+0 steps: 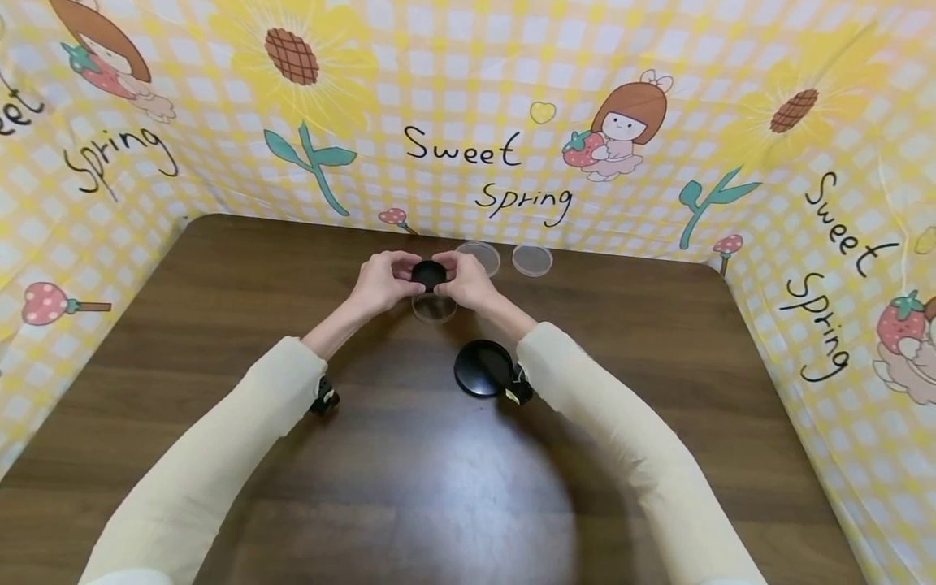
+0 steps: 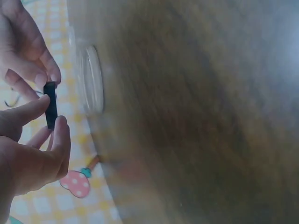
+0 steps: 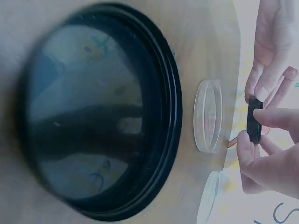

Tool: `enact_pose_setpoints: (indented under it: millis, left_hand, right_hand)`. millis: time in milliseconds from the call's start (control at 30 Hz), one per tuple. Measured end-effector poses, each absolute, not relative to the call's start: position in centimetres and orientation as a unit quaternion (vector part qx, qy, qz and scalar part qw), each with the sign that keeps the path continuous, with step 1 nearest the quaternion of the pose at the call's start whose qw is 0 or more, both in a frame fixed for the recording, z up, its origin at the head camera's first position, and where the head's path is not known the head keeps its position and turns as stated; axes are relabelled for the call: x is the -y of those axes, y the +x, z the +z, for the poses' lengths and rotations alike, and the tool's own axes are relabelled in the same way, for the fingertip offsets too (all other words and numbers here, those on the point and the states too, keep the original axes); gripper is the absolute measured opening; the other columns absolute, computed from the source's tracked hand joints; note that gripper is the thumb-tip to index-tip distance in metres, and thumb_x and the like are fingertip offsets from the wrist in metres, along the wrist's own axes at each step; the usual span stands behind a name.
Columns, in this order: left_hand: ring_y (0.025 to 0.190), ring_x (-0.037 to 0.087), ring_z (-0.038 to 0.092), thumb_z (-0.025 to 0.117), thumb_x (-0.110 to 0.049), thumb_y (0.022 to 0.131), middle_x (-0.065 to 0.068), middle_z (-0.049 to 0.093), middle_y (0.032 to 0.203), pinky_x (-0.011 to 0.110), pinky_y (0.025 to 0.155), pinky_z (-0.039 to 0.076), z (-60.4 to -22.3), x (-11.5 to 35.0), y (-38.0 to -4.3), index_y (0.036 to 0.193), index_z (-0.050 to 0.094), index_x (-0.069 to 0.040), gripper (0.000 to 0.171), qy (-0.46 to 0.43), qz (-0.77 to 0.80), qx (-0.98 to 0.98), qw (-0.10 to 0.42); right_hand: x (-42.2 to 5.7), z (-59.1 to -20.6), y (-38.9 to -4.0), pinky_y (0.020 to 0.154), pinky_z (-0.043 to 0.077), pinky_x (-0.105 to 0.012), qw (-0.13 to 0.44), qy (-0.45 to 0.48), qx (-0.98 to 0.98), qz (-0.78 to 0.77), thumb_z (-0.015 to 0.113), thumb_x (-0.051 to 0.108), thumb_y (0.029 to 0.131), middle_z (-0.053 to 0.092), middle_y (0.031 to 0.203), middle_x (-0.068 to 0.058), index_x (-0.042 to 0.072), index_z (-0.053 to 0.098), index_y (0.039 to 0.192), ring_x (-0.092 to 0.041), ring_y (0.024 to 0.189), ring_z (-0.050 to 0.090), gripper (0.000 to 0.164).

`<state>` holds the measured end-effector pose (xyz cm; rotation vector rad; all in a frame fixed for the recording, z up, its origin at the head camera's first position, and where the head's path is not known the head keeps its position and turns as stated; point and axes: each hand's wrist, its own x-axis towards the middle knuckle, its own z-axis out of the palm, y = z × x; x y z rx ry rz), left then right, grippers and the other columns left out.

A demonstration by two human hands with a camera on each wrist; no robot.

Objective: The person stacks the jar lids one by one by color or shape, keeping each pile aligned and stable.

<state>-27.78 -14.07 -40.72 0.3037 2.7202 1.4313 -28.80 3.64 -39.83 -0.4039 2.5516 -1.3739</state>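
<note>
A small black disc is held up by its edge between both hands near the back of the table. My left hand pinches its left side with thumb and fingers, and my right hand pinches the right side. In the right wrist view the disc appears edge-on, as a thick, flat piece. Just below it in the head view lies a clear shallow round dish. That dish stands apart from the fingers in the left wrist view.
Two more clear round dishes, one partly behind my right hand and another farther right, lie along the table's back edge. A larger glossy black round dish sits by my right wrist. Patterned cloth stands around the table.
</note>
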Motion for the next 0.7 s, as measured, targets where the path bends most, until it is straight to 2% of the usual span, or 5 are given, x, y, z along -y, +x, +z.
enact_pose_setpoints:
  millis: [233,700]
  left_hand:
    - [0.099,0.031,0.063,0.075,-0.004,0.082,0.021,0.056,0.115,0.04,0.085,0.052,-40.1,13.4,-25.1,0.122,0.061,0.003,0.043,0.114,0.473,-0.873,0.03]
    - [0.092,0.028,0.063,0.078,0.004,0.076,0.019,0.055,0.106,0.031,0.08,0.054,-40.7,11.3,-20.1,0.119,0.062,0.004,0.046,0.149,0.507,-0.849,0.026]
  right_hand:
    - [-4.8,-39.5,-26.2,0.086,0.049,-0.03,0.106,-0.162,-0.852,-0.487,0.068,-0.009,0.082,0.059,0.124,-0.019,-0.004,0.053,0.132,-0.028,0.103,0.06,0.052]
    - [-8.0,-40.5,-20.5,0.088,0.05,-0.036,0.081,-0.166,-0.842,-0.507,0.072,-0.009,0.079,0.055,0.115,-0.02,-0.003,0.057,0.129,-0.029,0.098,0.059,0.052]
